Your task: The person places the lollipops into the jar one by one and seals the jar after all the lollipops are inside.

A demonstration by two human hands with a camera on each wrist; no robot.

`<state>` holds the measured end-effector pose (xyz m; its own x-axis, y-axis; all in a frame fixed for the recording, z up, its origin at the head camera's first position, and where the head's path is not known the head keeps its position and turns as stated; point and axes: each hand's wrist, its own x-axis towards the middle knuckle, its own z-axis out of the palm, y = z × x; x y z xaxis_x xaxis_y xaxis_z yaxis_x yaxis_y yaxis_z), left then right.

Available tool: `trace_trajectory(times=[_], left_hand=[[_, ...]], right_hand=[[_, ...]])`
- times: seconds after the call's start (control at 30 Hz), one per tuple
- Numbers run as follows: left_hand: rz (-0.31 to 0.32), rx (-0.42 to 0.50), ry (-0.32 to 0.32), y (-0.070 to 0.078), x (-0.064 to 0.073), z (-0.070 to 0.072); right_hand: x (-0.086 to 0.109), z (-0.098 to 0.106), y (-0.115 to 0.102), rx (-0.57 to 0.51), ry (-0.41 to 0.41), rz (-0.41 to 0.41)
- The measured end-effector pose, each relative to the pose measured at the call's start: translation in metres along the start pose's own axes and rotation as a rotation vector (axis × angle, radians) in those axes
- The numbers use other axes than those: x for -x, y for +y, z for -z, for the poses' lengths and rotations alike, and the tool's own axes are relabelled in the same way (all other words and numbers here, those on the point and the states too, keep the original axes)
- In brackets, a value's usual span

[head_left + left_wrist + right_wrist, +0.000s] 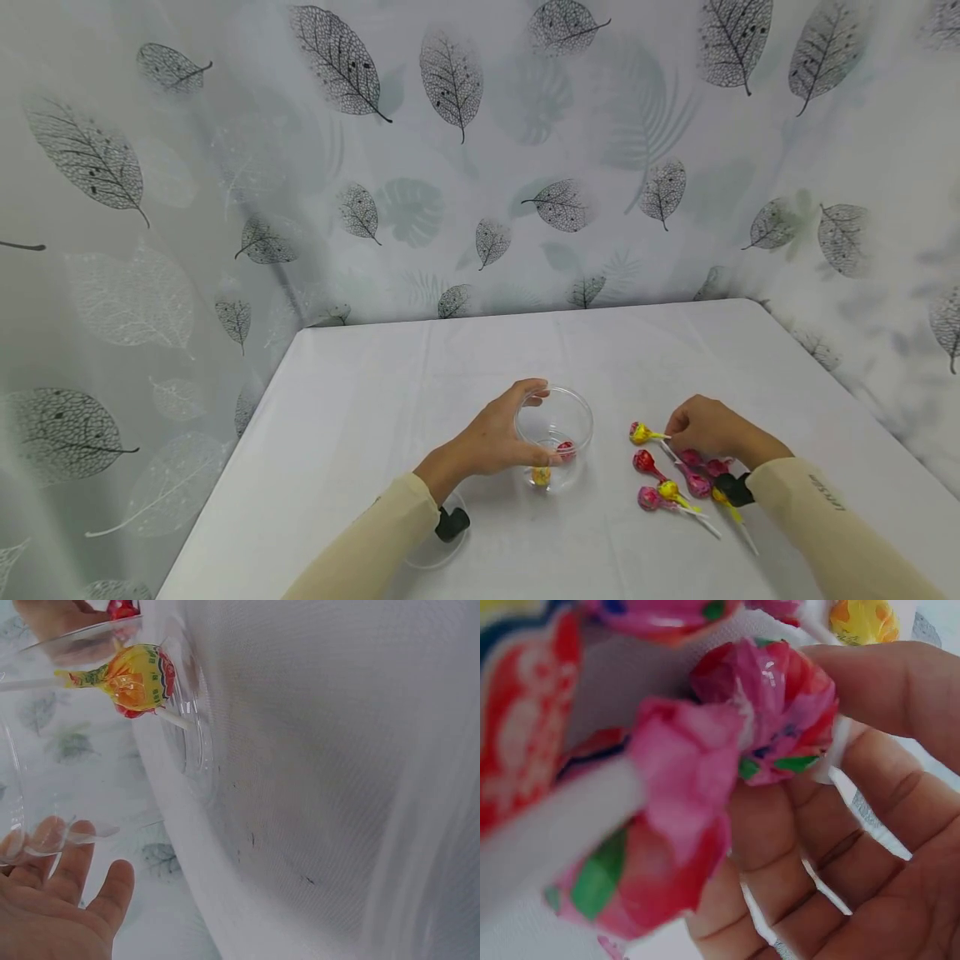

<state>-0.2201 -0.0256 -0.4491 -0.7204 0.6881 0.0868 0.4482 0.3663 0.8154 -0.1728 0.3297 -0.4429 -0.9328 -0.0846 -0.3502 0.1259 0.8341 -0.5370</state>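
Observation:
My left hand grips a clear plastic cup from its left side, thumb in front and fingers behind. Through its wall show a yellow-orange lollipop and a red lollipop. At the right, my right hand is over a loose pile of lollipops, its fingertips pinching the white stick of a yellow-and-red lollipop. Close to its curled fingers in the right wrist view lies a pink lollipop; the pinch itself is partly hidden there.
Near the right wrist lie a red lollipop, a pink lollipop, a yellow lollipop and several others. A round clear lid sits partly under the left wrist. Leaf-print curtains surround the white table.

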Motion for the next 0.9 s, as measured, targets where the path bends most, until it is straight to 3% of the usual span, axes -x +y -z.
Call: trace_trajectory(times=[0.4,0.9], left_hand=[[0.007,0.015,-0.005,-0.001,0.002,0.0],[-0.003,-0.005,-0.003,0.0,0.0,0.0]], right_hand=[[0.006,0.011,0.002,-0.018,0.062,0.066],[0.01,0.011,-0.001,-0.182,0.206,0.023]])
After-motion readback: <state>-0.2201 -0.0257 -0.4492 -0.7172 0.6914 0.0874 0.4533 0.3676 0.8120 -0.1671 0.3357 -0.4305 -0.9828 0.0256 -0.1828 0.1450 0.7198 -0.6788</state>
